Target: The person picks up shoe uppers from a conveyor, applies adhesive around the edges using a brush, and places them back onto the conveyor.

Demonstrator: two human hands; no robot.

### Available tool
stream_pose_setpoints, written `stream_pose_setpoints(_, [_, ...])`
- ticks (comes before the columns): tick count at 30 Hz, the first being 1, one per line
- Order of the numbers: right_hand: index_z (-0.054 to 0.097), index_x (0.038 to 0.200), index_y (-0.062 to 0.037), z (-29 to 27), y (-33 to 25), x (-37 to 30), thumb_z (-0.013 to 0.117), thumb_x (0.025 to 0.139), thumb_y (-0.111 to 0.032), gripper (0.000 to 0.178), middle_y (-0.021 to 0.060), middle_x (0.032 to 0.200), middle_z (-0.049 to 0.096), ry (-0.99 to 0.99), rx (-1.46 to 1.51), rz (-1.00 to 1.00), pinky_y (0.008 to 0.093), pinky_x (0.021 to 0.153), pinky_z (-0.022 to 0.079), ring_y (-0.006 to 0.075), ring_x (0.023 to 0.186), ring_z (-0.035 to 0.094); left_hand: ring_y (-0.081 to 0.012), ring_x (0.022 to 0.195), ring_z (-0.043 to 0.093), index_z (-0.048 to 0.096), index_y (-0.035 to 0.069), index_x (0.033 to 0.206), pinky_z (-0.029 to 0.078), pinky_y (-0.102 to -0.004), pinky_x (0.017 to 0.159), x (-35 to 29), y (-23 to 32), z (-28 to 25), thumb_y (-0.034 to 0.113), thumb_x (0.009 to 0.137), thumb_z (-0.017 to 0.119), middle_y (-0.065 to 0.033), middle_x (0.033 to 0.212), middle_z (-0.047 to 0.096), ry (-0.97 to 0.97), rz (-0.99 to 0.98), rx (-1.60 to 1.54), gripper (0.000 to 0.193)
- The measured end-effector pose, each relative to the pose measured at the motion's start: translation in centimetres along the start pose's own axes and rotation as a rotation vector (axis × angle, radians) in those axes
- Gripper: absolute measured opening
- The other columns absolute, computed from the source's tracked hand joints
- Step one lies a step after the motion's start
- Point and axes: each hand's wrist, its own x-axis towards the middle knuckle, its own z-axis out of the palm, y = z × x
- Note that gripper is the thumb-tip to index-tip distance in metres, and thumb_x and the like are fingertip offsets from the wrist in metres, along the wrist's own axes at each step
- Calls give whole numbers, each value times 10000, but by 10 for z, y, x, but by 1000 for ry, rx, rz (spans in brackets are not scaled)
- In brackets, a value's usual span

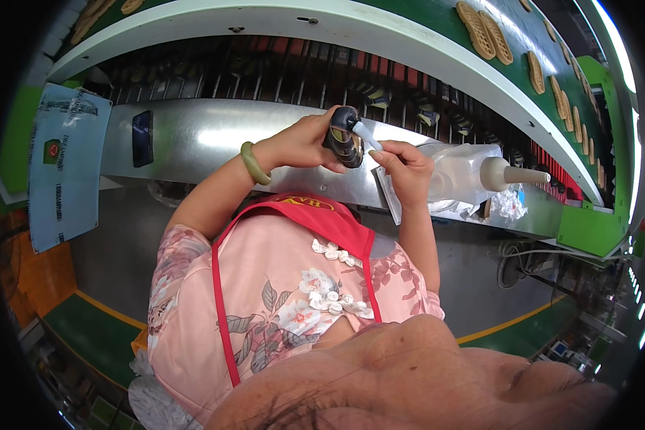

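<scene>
A dark shoe (347, 147) with tan markings is held up over the metal ledge (215, 132) by my left hand (309, 142), its fingers wrapped round the near side. In my right hand (408, 168) is a slim white stick-like applicator (367, 135), pinched between thumb and fingers. Its upper end meets the dark shoe near the opening; the exact kind of tip cannot be made out. Just right of that hand lies a translucent plastic squeeze bottle (460, 174) with a long pale nozzle (527, 175), pointing right.
Beyond the ledge, several dark shoes (426, 113) sit on a roller conveyor (294, 72). Tan soles (484, 32) lie on a green belt (512, 72) above it. A phone (142, 138) and a blue box panel (66, 165) are at left. Crumpled foil (507, 204) is near the bottle.
</scene>
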Motion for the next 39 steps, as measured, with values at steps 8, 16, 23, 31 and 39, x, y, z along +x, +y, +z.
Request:
stream_pose_setpoints(8, [695,852,7,-5,-2,-2,744,714,-13,148,25,735,659,9,-34,25,193,592,442,62,657,568,-176,1048,536,189,75,1440,410,-310,931,-6,13,-10,4,620,768,-76,1134,563,-208,-125,-222,1006])
stream_pose_setpoints(16, [699,841,6,-11,1,7,753,702,-22,152,28,730,658,38,-46,118,199,604,444,67,663,567,-146,1084,531,284,14,1407,421,-282,934,-11,-17,-5,264,766,699,-85,1237,528,-82,-66,-597,803])
stream_pose_setpoints(23, [696,846,9,-10,9,3,753,716,-41,151,11,712,647,0,-98,103,183,561,413,46,618,536,-151,1053,565,308,-24,1380,461,-276,899,-12,-31,5,376,872,568,-103,1213,545,63,-24,-744,698])
stream_pose_setpoints(31, [680,908,26,3,9,2,724,762,-71,181,30,722,657,74,61,180,195,617,456,67,659,586,-168,1077,562,303,-23,1381,474,-285,898,-9,-30,7,278,919,514,-125,1244,525,121,37,-852,590])
stream_pose_setpoints(39, [682,894,-6,12,9,-25,675,831,-136,146,19,681,640,-118,153,278,175,499,368,28,548,485,-141,1005,592,338,0,1377,486,-272,861,-4,-22,4,226,908,537,-99,1198,565,349,68,-780,557])
